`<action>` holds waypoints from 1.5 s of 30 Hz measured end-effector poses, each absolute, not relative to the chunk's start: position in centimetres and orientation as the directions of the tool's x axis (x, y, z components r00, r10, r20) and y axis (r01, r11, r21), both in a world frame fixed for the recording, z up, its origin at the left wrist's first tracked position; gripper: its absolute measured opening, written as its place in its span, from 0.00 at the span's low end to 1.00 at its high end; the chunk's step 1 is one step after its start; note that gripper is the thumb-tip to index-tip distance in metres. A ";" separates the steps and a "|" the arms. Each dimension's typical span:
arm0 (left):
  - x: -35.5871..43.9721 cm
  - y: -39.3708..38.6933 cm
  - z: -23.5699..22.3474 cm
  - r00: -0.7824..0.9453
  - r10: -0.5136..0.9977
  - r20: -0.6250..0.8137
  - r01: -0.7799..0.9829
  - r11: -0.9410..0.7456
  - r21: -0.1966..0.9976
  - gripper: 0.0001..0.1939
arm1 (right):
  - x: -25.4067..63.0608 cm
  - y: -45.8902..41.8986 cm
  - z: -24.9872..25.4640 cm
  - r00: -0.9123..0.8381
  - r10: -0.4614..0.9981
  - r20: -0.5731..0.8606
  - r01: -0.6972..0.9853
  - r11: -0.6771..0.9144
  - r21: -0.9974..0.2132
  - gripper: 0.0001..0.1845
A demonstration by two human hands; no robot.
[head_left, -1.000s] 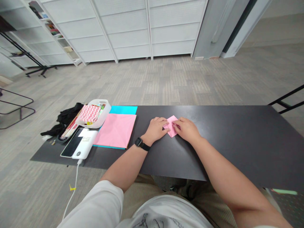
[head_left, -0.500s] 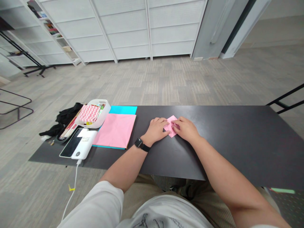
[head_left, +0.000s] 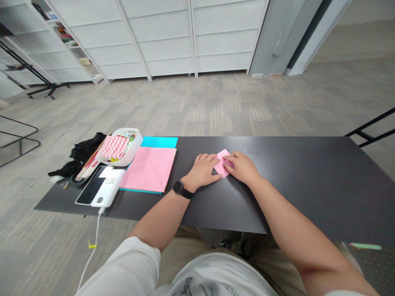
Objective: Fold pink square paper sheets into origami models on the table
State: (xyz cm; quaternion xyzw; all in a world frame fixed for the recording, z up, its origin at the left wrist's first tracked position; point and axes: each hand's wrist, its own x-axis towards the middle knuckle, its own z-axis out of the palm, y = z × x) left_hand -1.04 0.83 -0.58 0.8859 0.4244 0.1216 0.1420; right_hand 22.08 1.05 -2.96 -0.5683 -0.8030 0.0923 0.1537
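A small folded piece of pink paper (head_left: 222, 165) lies on the dark tabletop between my hands, turned like a diamond. My left hand (head_left: 203, 170) rests on its left side, fingers spread, with thumb and fingertips at the paper's edges. A black watch is on that wrist. From the right, my right hand (head_left: 243, 167) presses its bunched thumb and fingertips on the middle and right of the paper. Part of the fold lies hidden beneath those fingers.
On the dark table (head_left: 296, 185), pink sheets (head_left: 151, 169) lie over blue sheets (head_left: 160, 142) to the left. Nearby are a white basket (head_left: 134, 151), a phone (head_left: 91, 190), a white power bank (head_left: 108, 193) with a cable (head_left: 96, 236), and black cloth (head_left: 88, 148).
My left thumb has shifted slightly at the paper's lower edge. The right fingers stay on the paper, and the view has moved a little.
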 end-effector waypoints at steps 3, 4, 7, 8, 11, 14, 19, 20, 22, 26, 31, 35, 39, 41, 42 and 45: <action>-1.0 0.8 -0.5 0.623 0.779 0.072 0.710 -0.602 0.365 0.30 | 22.1 1.0 -3.0 -0.310 0.939 0.147 0.881 0.342 -0.326 0.19; -1.0 0.9 -0.5 0.620 0.781 0.071 0.711 -0.598 0.370 0.28 | 22.1 1.0 -3.0 -0.310 0.939 0.149 0.880 0.342 -0.328 0.19; -0.8 1.0 -0.8 0.584 0.807 0.089 0.729 -0.569 0.382 0.22 | 22.1 1.1 -3.1 -0.308 0.939 0.151 0.882 0.341 -0.326 0.19; -0.7 1.0 -1.0 0.571 0.815 0.098 0.735 -0.561 0.382 0.21 | 22.1 1.1 -3.2 -0.309 0.939 0.150 0.882 0.342 -0.324 0.19; -0.4 0.9 -1.5 0.560 0.821 0.114 0.740 -0.557 0.377 0.24 | 22.2 1.1 -3.3 -0.313 0.938 0.149 0.884 0.345 -0.316 0.19; -0.3 0.8 -1.7 0.565 0.819 0.103 0.743 -0.559 0.368 0.29 | 22.2 1.2 -3.3 -0.315 0.937 0.151 0.882 0.348 -0.318 0.19; -0.2 0.6 -1.3 0.587 0.805 0.080 0.739 -0.574 0.353 0.28 | 22.2 1.2 -3.2 -0.317 0.936 0.153 0.879 0.350 -0.323 0.19; -0.2 0.6 -1.2 0.593 0.802 0.073 0.736 -0.576 0.356 0.28 | 22.2 1.2 -3.2 -0.316 0.936 0.154 0.879 0.350 -0.324 0.19; -0.3 0.5 -1.0 0.596 0.801 0.061 0.734 -0.574 0.362 0.28 | 22.2 1.2 -3.3 -0.314 0.936 0.156 0.878 0.349 -0.328 0.19; -0.3 0.3 -0.8 0.602 0.797 0.046 0.736 -0.576 0.355 0.28 | 22.2 1.2 -3.3 -0.312 0.938 0.151 0.878 0.345 -0.330 0.19; -0.3 0.2 -1.1 0.604 0.795 0.059 0.737 -0.585 0.340 0.28 | 22.3 1.2 -3.4 -0.314 0.935 0.164 0.877 0.352 -0.326 0.19; -0.3 0.5 -1.6 0.619 0.783 0.061 0.724 -0.599 0.342 0.30 | 22.3 1.2 -3.5 -0.318 0.933 0.169 0.873 0.358 -0.332 0.19; -0.4 0.8 -1.6 0.658 0.751 0.056 0.688 -0.630 0.362 0.31 | 22.4 1.3 -3.5 -0.323 0.932 0.168 0.867 0.362 -0.343 0.19; -0.4 0.9 -1.5 0.663 0.747 0.053 0.682 -0.631 0.371 0.32 | 22.4 1.4 -3.6 -0.325 0.931 0.167 0.865 0.364 -0.345 0.19; -0.4 0.9 -1.4 0.661 0.749 0.052 0.681 -0.627 0.377 0.33 | 22.4 1.4 -3.5 -0.325 0.931 0.167 0.864 0.364 -0.347 0.19; -0.4 0.9 -1.2 0.647 0.760 0.062 0.684 -0.614 0.394 0.32 | 22.5 1.4 -3.5 -0.328 0.929 0.172 0.858 0.369 -0.358 0.19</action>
